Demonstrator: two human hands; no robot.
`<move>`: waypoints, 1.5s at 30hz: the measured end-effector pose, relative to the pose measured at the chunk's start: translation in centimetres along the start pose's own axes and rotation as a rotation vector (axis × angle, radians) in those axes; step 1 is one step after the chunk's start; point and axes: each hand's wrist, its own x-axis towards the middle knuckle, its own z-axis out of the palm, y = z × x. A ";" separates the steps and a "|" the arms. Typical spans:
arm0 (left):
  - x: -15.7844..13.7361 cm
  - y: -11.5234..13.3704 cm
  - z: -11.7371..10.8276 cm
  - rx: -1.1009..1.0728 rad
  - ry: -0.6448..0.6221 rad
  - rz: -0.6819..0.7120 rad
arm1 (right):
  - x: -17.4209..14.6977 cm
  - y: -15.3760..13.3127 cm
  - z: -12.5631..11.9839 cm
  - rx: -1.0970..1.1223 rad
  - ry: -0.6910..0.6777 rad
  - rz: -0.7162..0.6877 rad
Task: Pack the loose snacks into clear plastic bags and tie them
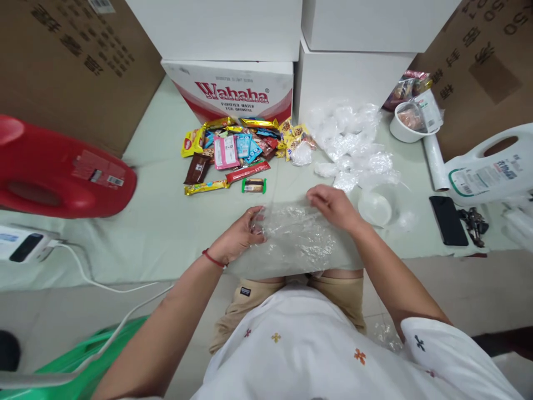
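A sheet of clear plastic film (297, 236) lies crinkled over the table's front edge. My left hand (241, 236) grips its left side, fingers curled with the thumb below. At the film's upper right corner, my right hand (331, 204) is closed in a pinch. Just beyond my hands sits a small green-ended snack packet (254, 185), in front of a pile of wrapped snacks (237, 150). To the right of my right hand stands a white bowl (375, 209) with loose film about it. Several film-wrapped bundles (347, 139) are heaped behind it.
White cartons (233, 89) rise at the back. On the left are a red jug (62, 172) and a white power box (25, 243) with a cable. A tub (410, 126), film roll (435, 164), white jug (491, 166), phone (448, 220) and keys (474, 225) stand or lie right.
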 end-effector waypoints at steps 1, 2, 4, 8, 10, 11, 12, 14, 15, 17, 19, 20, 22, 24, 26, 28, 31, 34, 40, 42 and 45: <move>0.1 0.0 -0.4 0.014 -0.002 -0.004 | 0.2 0.2 -0.4 0.034 0.060 0.028; 0.2 0.0 -0.6 0.024 -0.003 -0.005 | 0.3 0.1 -0.6 0.038 0.086 0.011; 0.5 0.2 -0.8 0.036 -0.012 0.000 | 0.0 -0.5 -0.3 -0.018 0.009 -0.141; 1.1 0.5 -0.4 0.057 -0.056 0.024 | -0.8 -1.7 2.7 -0.156 -0.224 -0.301; 1.4 0.5 -0.3 0.080 -0.073 0.031 | -0.6 -1.3 3.4 -0.093 -0.180 -0.197; 1.5 0.4 -0.5 0.095 -0.083 0.035 | -0.4 -0.8 3.3 -0.012 -0.125 -0.123; 1.7 0.5 -0.8 0.111 -0.094 0.041 | -0.1 -0.1 2.9 0.093 -0.064 -0.038; 2.1 0.8 -1.9 0.160 -0.088 0.068 | 0.7 1.5 1.9 0.304 0.048 0.167; 2.3 1.2 -2.5 0.198 -0.056 0.094 | 1.0 2.3 1.4 0.379 0.096 0.276; 2.4 2.4 -3.5 0.294 0.113 0.182 | 1.6 3.6 0.8 0.449 0.155 0.437; 1.9 3.7 -3.5 0.382 0.412 0.341 | 1.8 4.3 0.9 0.455 0.184 0.514; 1.3 4.2 -2.9 0.411 0.570 0.437 | 1.8 4.4 1.3 0.459 0.195 0.534; 0.1 4.6 -0.6 0.460 0.795 0.632 | 1.6 4.2 2.1 0.485 0.208 0.564; -0.8 3.8 2.8 0.558 0.754 0.745 | 1.3 4.0 2.8 0.531 0.232 0.586; -0.6 2.2 5.8 0.744 0.510 0.760 | 1.2 4.3 2.7 0.571 0.252 0.598; 0.7 0.1 7.3 0.906 0.397 0.673 | 1.1 5.1 1.7 0.548 0.286 0.615; 2.8 -2.4 6.4 1.074 0.326 0.535 | 1.4 6.5 -0.9 0.252 0.402 0.603; 3.2 -3.7 4.0 1.208 0.255 0.496 | 2.8 5.5 -2.6 -0.183 0.527 0.416; 0.9 -4.9 3.0 1.358 0.223 0.575 | 10.1 -2.9 3.6 -0.373 -0.007 -0.027; 0.5 -5.3 3.2 1.367 0.229 0.597 | 12.7 -4.8 7.0 -0.408 -0.194 -0.071; 0.3 -5.6 3.2 1.360 0.231 0.618 | 15.2 -5.9 10.3 -0.491 -0.311 -0.106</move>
